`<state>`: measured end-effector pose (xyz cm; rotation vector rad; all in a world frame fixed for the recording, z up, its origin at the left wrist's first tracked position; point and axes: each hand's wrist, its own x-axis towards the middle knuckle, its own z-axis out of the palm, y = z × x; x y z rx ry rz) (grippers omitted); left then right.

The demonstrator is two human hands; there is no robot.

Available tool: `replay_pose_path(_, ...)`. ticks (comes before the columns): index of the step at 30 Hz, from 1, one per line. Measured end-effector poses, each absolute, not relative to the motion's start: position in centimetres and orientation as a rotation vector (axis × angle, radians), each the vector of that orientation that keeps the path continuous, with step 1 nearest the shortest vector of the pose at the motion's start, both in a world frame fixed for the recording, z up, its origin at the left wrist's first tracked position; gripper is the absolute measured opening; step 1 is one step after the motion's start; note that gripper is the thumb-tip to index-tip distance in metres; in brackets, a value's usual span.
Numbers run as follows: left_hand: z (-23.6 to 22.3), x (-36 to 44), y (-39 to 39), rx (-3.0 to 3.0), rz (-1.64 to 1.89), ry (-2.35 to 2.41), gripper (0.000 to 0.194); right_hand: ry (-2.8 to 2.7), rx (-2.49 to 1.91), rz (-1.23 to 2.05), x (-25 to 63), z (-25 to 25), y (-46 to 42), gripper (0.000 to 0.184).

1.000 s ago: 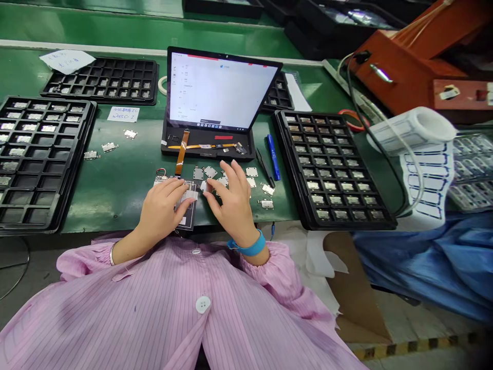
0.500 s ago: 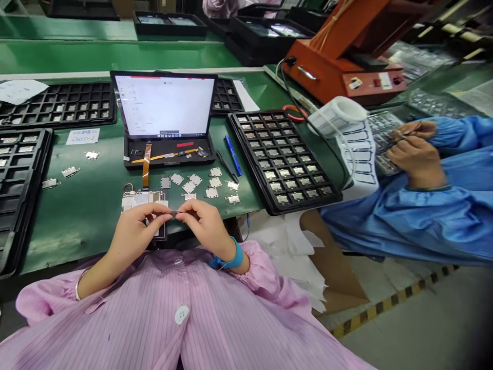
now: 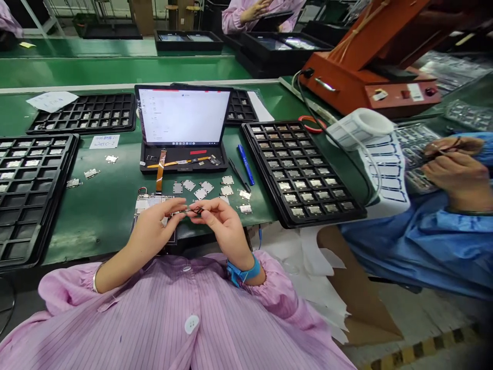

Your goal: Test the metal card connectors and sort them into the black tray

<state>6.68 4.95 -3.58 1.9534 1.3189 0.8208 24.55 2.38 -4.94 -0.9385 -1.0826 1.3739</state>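
My left hand (image 3: 157, 226) is closed in a pinch just above the near edge of a circuit board (image 3: 144, 203). What its fingertips hold is too small to make out. Facing it, my right hand (image 3: 227, 228) pinches a small dark part (image 3: 197, 210), and the fingertips of both hands nearly meet there. An orange flat ribbon cable (image 3: 160, 172) runs from the board up to a lit screen (image 3: 184, 115), which leans upright in a black housing (image 3: 181, 164). Small silvery metal plates (image 3: 200, 193) lie scattered just beyond my right hand.
Black compartment trays (image 3: 304, 174) with small metal parts stand to the right, left and back. Black tweezers (image 3: 239, 174) and a blue pen (image 3: 245, 164) lie beside the right tray. A co-worker's hands (image 3: 458, 164) work at far right, near a label roll (image 3: 360, 128) and an orange machine (image 3: 370, 87).
The camera view has shifted, so the scene sits further right and lower. My right fingers have turned, and the dark part between them shows more. My left hand keeps its pinch.
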Motion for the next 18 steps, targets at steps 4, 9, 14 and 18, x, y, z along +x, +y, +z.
replay_pose_path(4,-2.4,3.3,6.0,1.935,0.837,1.476,0.040,-1.103,-1.078,1.123,26.6,-5.5,5.6,0.023)
replay_pose_path(9,-0.4,-4.8,9.3,2.018,0.681,2.036,0.035,-1.083,-1.403,1.174,29.2,-5.5,9.4,0.034)
replay_pose_path(14,-0.4,-11.2,12.0,1.995,0.359,2.382,0.036,-1.167,-1.523,1.194,29.7,-5.7,10.4,0.037)
replay_pose_path(18,-1.3,-12.4,13.7,1.969,0.226,2.449,0.032,-1.252,-1.492,1.021,29.2,-5.0,9.6,0.032)
